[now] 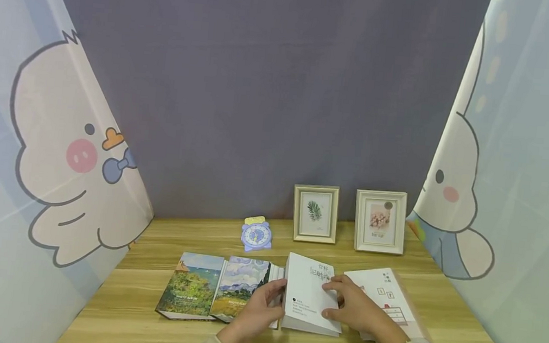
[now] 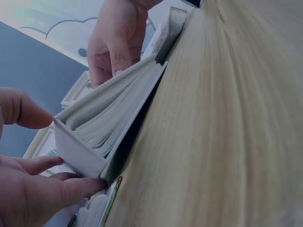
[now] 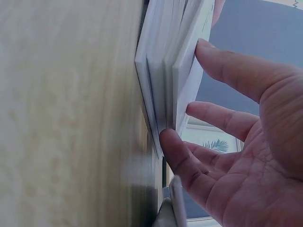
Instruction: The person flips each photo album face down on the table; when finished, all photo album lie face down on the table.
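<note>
A thick white photo album (image 1: 310, 294) with dark lettering lies between both hands, its cover tilted in the head view. At its spine side my left hand (image 1: 259, 310) holds it, the fingers (image 2: 78, 189) against the spine and the thumb (image 2: 33, 113) by the cover's corner. My right hand (image 1: 358, 307) touches the opposite side with loosely bent fingers. In the right wrist view, that hand's thumb (image 3: 232, 66) meets the cover and a finger reaches the page edge. Left of the left hand, a landscape photo album (image 1: 240, 283) stands close by.
Another landscape album (image 1: 191, 287) lies at the left. A white album with drawn furniture (image 1: 390, 304) lies under the right forearm. Behind are a purple clock-shaped item (image 1: 256, 236) and two picture frames, one with a leaf (image 1: 315, 214), one with a pinkish print (image 1: 380, 221).
</note>
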Demonstrator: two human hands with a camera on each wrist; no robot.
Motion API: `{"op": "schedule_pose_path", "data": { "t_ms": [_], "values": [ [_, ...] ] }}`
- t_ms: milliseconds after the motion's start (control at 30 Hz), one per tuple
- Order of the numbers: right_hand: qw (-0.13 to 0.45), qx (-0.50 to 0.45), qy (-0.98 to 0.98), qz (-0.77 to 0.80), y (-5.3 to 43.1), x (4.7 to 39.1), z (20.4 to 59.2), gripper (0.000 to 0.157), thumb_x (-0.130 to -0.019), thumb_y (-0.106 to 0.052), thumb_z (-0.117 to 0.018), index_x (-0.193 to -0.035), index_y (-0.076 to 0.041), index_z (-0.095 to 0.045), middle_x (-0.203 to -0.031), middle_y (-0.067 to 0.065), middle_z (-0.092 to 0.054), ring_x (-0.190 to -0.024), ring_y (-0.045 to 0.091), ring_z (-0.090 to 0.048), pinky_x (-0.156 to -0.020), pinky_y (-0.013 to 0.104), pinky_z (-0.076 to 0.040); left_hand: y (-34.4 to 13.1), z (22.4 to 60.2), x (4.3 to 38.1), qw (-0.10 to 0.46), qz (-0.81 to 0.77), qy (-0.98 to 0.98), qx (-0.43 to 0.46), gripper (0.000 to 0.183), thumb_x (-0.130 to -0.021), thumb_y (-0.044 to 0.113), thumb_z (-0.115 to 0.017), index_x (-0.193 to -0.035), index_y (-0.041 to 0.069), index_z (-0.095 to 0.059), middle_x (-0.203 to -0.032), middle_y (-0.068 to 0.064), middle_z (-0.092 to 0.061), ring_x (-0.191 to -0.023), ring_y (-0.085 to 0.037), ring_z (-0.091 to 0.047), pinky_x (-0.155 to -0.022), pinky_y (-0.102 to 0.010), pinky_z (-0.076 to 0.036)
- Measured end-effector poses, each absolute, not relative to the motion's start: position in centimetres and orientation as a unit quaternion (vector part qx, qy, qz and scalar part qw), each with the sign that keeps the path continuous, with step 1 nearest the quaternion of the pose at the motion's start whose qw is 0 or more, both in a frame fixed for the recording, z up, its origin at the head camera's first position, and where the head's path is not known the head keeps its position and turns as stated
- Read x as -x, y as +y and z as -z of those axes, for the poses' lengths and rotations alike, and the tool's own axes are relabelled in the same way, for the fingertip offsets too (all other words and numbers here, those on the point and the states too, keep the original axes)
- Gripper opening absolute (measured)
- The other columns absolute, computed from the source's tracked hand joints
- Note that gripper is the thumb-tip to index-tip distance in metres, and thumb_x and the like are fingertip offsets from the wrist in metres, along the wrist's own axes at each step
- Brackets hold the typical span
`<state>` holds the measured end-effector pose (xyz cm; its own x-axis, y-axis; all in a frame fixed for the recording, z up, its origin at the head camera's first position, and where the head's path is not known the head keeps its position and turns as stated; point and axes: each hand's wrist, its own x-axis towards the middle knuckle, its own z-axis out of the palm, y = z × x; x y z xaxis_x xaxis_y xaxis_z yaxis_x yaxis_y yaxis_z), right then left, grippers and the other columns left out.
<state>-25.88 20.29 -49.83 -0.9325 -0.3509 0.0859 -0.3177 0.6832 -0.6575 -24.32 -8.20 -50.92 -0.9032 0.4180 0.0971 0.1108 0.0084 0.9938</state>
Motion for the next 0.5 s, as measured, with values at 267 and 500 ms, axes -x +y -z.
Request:
{"op": "schedule_pose_path", "data": {
  "t_ms": [267,500],
  "values": [
    [0.022,0.19,0.914,0.358,20.33,25.78,49.73,0.063,-0.082,-0.035,-0.091,-0.136,-0.011,-0.068,-0.15,0.014,-0.051,-0.098,0.018,-0.06,-0.106,0.088,-0.012,-8.14,51.01,24.58,0.118,-0.715,0.668,-0.167,0.071,-0.087,-0.005,-0.062,-0.154,-0.01,-0.04,-0.158,-0.034,-0.037,-0.147,-0.052,-0.035,-0.11,-0.041,-0.048],
    [0.019,0.206,0.9,0.383,20.37,25.82,49.88,0.06,-0.085,-0.033,-0.089,-0.136,-0.011,-0.067,-0.148,0.017,-0.054,-0.117,0.037,-0.065,-0.104,0.064,-0.049,-8.24,51.08,24.86,0.09,-0.733,0.655,-0.16,0.064,-0.089,-0.006,-0.063,-0.152,-0.002,-0.05,-0.161,-0.027,-0.036,-0.145,-0.044,-0.04,-0.101,-0.032,-0.052]
  ]
}}
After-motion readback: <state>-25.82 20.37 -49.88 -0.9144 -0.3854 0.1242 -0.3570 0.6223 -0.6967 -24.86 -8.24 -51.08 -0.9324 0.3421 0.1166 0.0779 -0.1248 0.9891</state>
